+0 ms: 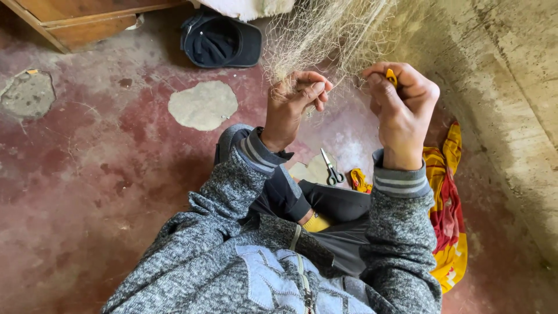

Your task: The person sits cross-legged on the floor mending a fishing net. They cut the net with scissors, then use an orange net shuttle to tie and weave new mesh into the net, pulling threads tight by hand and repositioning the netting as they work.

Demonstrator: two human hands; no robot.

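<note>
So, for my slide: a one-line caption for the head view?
Left hand bunches pale netting; right hand pinches a small yellow tool.

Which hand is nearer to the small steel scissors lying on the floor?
The left hand, slightly. It grips fine netting above and left of the scissors; the right hand is above and right, farther off.

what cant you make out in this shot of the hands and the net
Head view only:
- Yellow tool: mostly covered by the right hand; its shape is unclear.
- Net: cut off by the top edge; its mesh is too fine to tell which strands the left hand grips.
- Scissors: blade tips too small to tell whether they are closed.
- Wooden furniture: cut by the top edge.
</note>
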